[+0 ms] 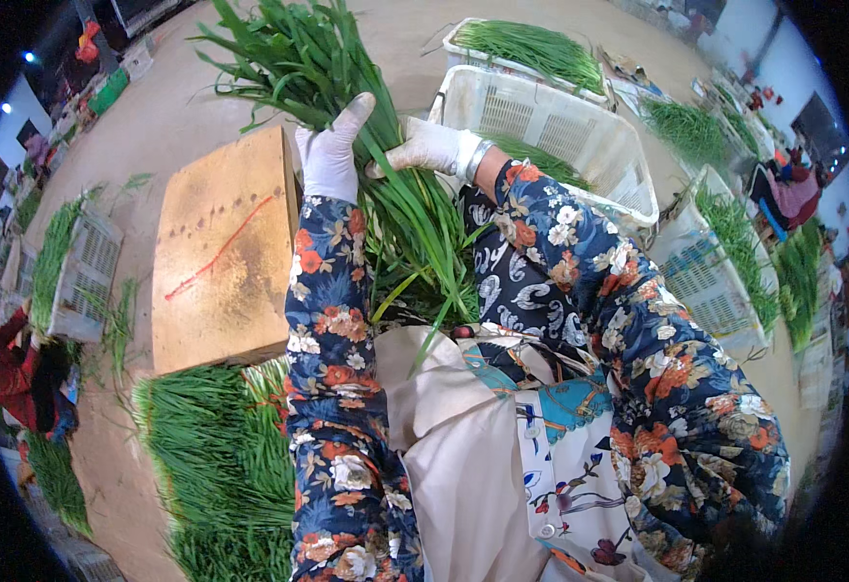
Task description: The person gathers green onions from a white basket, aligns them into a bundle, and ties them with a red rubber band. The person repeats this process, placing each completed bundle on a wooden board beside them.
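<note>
My left hand (330,156), in a white glove, grips a bunch of long green leaves (308,65) that look like garlic chives. Its leafy tops fan out beyond the thumb. My right hand (428,148), gloved too, closes on the same bunch from the right; some of its fingers are hidden by leaves. More loose chives (421,233) hang and lie below both hands, over my lap. Just left of my left forearm stands a wooden board (221,254) with a red line drawn across it.
Tied chives (213,444) are stacked at lower left. A white plastic crate (541,102) with greens inside stands ahead right, a filled crate (530,54) behind it. Another crate (715,262) is at right. A person in red (13,364) sits at far left beside a crate (90,269).
</note>
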The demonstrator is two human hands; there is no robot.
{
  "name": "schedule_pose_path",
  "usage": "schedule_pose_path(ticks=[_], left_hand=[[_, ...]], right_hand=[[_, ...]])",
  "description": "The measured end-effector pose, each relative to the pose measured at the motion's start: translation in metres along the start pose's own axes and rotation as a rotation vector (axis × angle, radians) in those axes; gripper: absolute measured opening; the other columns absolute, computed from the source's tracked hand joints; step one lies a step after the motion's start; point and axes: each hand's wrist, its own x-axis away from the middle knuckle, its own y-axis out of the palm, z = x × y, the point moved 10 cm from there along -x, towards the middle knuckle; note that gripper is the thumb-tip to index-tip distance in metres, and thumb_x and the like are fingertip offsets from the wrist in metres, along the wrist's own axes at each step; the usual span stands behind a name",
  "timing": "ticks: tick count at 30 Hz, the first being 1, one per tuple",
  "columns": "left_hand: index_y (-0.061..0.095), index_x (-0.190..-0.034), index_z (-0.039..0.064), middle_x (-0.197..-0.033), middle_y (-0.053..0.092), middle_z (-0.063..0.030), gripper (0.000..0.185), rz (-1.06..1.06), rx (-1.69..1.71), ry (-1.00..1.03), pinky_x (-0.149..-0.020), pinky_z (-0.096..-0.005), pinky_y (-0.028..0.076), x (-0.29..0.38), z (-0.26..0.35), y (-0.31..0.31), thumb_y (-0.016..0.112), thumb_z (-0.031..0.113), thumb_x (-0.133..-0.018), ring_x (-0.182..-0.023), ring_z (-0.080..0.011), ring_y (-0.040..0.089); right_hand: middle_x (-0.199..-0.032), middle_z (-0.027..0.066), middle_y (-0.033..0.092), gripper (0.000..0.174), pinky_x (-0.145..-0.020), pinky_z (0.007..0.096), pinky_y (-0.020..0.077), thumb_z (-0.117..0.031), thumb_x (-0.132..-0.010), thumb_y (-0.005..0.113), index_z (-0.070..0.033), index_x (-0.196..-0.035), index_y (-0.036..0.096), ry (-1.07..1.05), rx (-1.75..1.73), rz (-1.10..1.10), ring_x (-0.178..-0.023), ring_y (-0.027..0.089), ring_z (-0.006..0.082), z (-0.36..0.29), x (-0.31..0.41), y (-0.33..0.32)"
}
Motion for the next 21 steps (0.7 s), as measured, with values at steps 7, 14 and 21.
schedule_pose_path(ticks=[7,14,21], left_hand=[[0.064,-0.113,0.003,-0.104,0.068,-0.0030,0.046,0.015,0.102,0.013,-0.086,-0.0305,0.050,0.000,-0.018,-0.019,0.083,0.007,-0.071,-0.091,-0.0134,0.063],[0.059,-0.120,0.003,-0.112,0.065,-0.0067,0.053,-0.114,0.037,-0.125,-0.092,-0.0341,0.049,0.000,-0.069,0.014,0.082,0.010,-0.072,-0.099,-0.0174,0.061],[0.065,-0.105,0.000,-0.100,0.070,-0.0058,0.036,-0.155,-0.252,-0.116,-0.083,-0.0308,0.052,0.050,-0.153,-0.001,0.079,0.002,-0.072,-0.088,-0.0137,0.066]], right_hand=[[-0.087,0.0081,0.072,0.054,-0.075,0.0318,0.0504,-0.040,-0.068,0.083,0.000,-0.102,0.068,0.045,0.042,0.056,-0.076,0.064,0.0177,0.022,-0.010,-0.001],[-0.090,0.0135,0.070,0.068,-0.077,0.0339,0.0505,-0.051,-0.068,0.081,0.004,-0.103,0.066,0.090,-0.021,0.170,-0.082,0.064,0.0206,0.052,0.032,-0.027],[-0.138,0.0185,0.049,0.101,-0.107,0.0356,0.0353,-0.044,-0.066,0.086,0.001,-0.142,0.037,0.238,-0.171,0.106,-0.126,0.045,0.0265,0.084,0.095,-0.026]])
